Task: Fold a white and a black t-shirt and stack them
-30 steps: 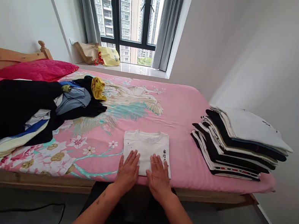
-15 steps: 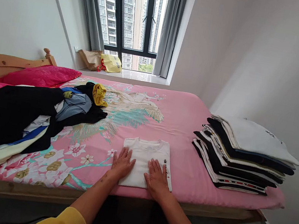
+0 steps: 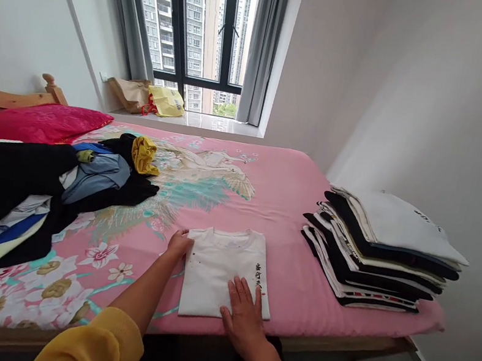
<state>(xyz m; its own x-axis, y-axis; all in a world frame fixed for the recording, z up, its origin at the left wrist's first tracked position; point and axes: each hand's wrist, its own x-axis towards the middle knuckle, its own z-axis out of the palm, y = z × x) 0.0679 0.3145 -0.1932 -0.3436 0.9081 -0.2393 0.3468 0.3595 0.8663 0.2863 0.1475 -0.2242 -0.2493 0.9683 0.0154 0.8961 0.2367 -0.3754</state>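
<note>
A folded white T-shirt with small black characters on its right side lies on the pink floral bedsheet near the bed's front edge. My right hand rests flat on the shirt's near right part, fingers spread. My left hand is at the shirt's far left corner, its fingers curled against the edge; whether they pinch the cloth I cannot make out. A yellow sleeve covers my left arm.
A tall stack of folded shirts sits at the right end of the bed. A heap of unfolded dark, blue and yellow clothes covers the left side, beside a pink pillow. Paper bags stand on the windowsill.
My left hand slid from the shirt's near edge up its left side to the far left corner. My right hand stayed on the near right part. The view shifted slightly.
</note>
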